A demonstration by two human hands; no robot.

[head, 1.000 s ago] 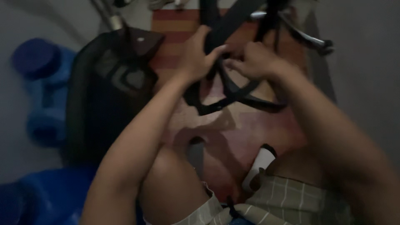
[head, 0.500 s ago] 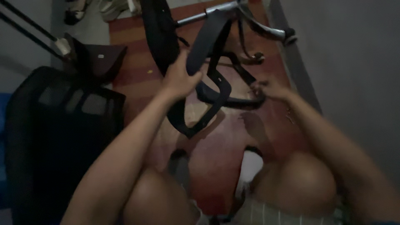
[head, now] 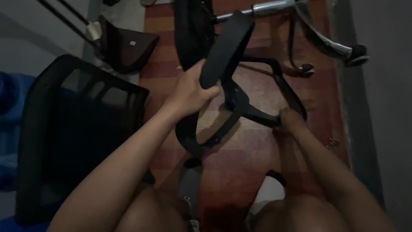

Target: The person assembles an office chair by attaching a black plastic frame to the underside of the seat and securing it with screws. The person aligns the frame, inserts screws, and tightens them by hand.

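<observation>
My left hand (head: 192,92) grips the black padded armrest (head: 226,48) of an office chair, near its lower end, holding it tilted above the floor. Below the pad, the armrest's black loop frame (head: 214,133) hangs down to the red mat. My right hand (head: 290,121) rests low on the mat with its fingers closed around the lower bar of a second black armrest frame (head: 274,81). Behind both lies the black chair seat (head: 192,30) on its side, with the chrome column (head: 266,7) and a chrome base leg with castor (head: 339,49).
A black mesh chair backrest (head: 73,129) lies at the left. A dark brown seat part (head: 124,47) sits beyond it. Blue plastic containers (head: 10,129) stand at the far left. A grey wall (head: 382,107) runs along the right. A white tool handle (head: 266,193) lies between my knees.
My right hand has let go of the upper straps and moved down to the lower armrest frame on the mat. My left hand kept its grip on the pad; the view shifted.
</observation>
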